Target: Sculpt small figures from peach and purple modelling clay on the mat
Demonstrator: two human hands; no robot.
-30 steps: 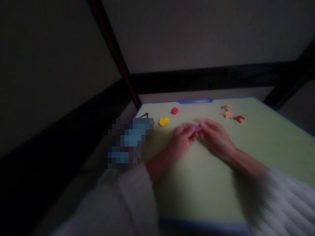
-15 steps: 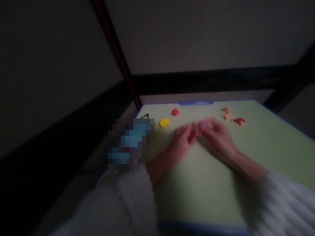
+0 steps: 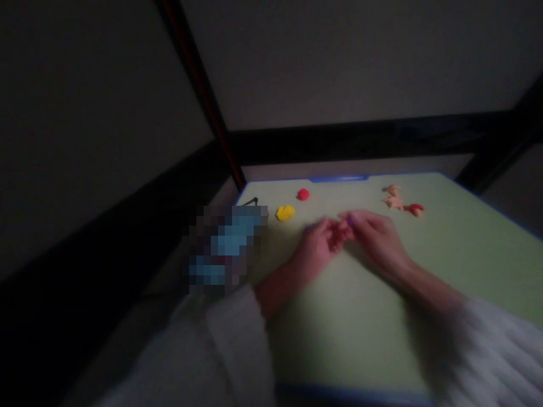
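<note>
Above the middle of the pale green table top [image 3: 339, 328], my two hands meet at the fingertips. My right hand [image 3: 377, 237] is closed in a pinch on a small purple piece [image 3: 350, 221], possibly modelling clay, which shows only in part. Curled inward beside it, my left hand [image 3: 316, 246] is closed, and what its fingers hold, if anything, is hidden. Beyond the left hand lie a flattened yellow lump [image 3: 285, 213] and a red lump [image 3: 303, 194], both like modelling clay.
Several peach-coloured shaped pieces [image 3: 393, 202], one with a red part [image 3: 416, 209], lie at the far right. A blurred-out blue object [image 3: 233, 237] is at the left side. The table has a blue rim [image 3: 339, 179]; a wall stands behind it.
My right fingers have come down slightly and drawn closer to my left fingers. Less of the purple piece shows. The lumps on the table lie as before.
</note>
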